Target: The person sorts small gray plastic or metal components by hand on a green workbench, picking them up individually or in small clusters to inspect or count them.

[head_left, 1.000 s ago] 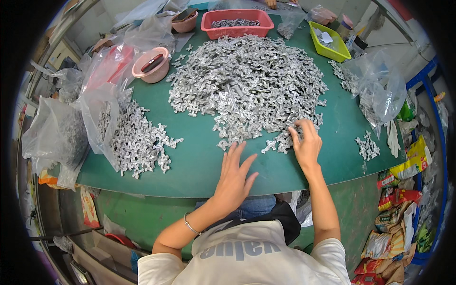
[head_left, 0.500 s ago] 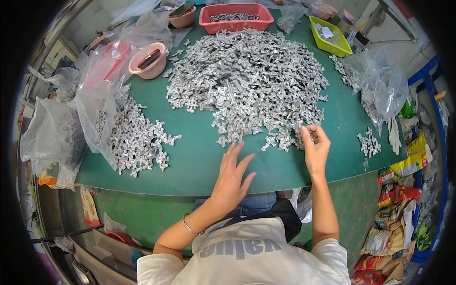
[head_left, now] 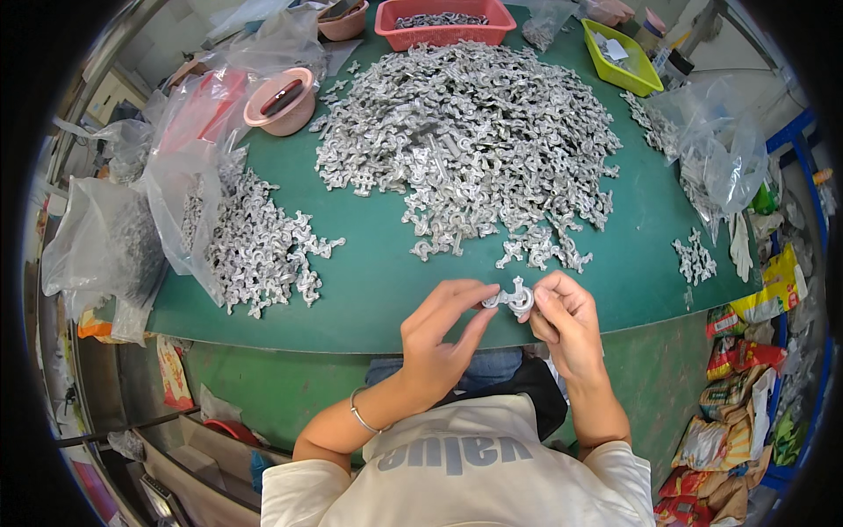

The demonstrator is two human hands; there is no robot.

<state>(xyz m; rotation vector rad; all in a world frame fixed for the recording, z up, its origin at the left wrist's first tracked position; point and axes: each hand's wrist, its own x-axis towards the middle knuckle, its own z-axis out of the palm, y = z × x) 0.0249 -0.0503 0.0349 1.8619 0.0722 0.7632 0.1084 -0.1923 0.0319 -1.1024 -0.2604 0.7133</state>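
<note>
Close to the table's front edge, a small silver-grey metal casting [head_left: 518,295] with a ring-shaped middle and short arms is held between my two hands. My left hand [head_left: 446,338] pinches its left end between thumb and fingertips. On the other side, my right hand [head_left: 569,325] grips the right end with thumb and curled fingers, which partly cover it. Just beyond my hands rises a large heap of similar metal castings [head_left: 474,132], with a few strays at its near edge. A smaller pile of castings [head_left: 263,241] spills from a clear bag at the left.
A red basket [head_left: 443,37] with metal parts stands behind the heap. At the back left is a pink bowl [head_left: 290,119] with a dark-handled tool in it; at the back right, a yellow-green basket [head_left: 628,77]. Clear plastic bags [head_left: 724,158] and a small cluster of castings [head_left: 694,258] lie right.
My right hand has drawn back from the heap's near edge with a casting. The left hand has moved right and closed on the casting's other end. The view has shifted slightly.
</note>
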